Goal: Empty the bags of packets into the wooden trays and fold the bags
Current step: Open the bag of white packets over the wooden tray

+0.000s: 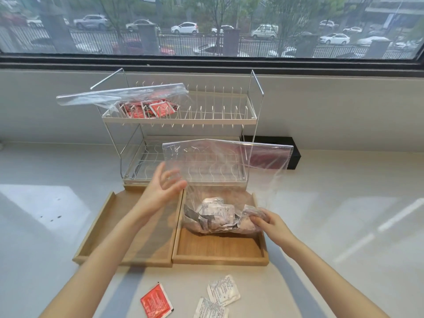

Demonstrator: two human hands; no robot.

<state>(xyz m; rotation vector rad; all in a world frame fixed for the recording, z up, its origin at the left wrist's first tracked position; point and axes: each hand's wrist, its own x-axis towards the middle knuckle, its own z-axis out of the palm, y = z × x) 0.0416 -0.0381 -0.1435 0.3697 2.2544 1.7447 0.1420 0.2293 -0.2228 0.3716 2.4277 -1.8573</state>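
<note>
A clear zip bag stands upright in the right wooden tray, with white packets heaped in its bottom. My right hand grips the bag's lower right corner. My left hand hovers with fingers spread beside the bag's left edge, above the left wooden tray. A second clear bag holding red packets lies on the rack's top shelf.
A white two-tier wire rack stands behind the trays under the window. On the counter near me lie one red packet and two white packets. A black box sits behind the rack at right.
</note>
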